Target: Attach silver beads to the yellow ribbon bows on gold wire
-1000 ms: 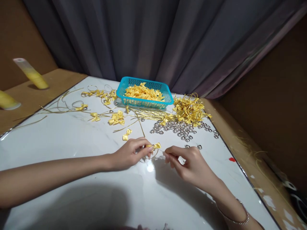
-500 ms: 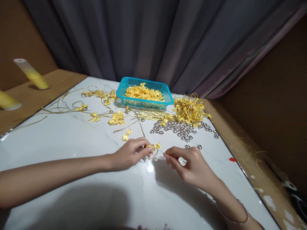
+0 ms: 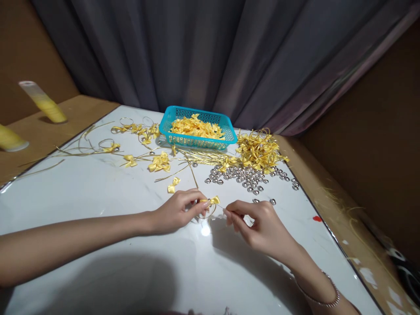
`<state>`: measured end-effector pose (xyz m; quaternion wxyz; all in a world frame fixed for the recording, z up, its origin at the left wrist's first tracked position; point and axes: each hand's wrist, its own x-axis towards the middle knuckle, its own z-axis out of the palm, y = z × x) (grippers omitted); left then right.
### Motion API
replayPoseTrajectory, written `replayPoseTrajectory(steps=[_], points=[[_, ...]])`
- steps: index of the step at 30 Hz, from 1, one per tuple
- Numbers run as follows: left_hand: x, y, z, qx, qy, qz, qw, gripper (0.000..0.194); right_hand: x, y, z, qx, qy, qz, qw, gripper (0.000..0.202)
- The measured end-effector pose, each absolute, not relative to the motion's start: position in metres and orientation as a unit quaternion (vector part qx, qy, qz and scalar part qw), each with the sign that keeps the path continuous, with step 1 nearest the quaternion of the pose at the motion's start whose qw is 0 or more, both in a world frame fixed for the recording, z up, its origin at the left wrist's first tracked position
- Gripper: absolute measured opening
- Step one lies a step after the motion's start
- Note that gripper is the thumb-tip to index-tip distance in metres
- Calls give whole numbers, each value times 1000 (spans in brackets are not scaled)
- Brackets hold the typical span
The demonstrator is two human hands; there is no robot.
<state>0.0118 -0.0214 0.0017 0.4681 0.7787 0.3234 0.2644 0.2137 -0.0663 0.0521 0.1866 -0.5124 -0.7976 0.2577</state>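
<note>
My left hand pinches a yellow ribbon bow between thumb and fingers, with a thin gold cord loop hanging below it. A thin strand stretches from the bow to my right hand, whose thumb and forefinger are pinched on its end. Both hands are just above the white marbled table. Beyond my left hand lie loose yellow bows. Small silver rings are scattered past my right hand.
A teal basket of yellow bows stands at the back. Gold cords lie before it, beside a heap of corded bows at right. Two yellow-wound tubes are at far left. Black-handled scissors lie at far right.
</note>
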Motion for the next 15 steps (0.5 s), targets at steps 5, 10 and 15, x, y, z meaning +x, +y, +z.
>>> replayPoseTrajectory(steps=[5,10,15], points=[[12,-21,2,778,324,262,469,29,214,-66,51,-513,-795,262,190,24],[12,-21,1,778,320,265,471,28,213,-66,51,-520,-788,269,192,23],[12,-22,0,786,307,266,466,26,213,-64,54,-524,-764,319,198,22]])
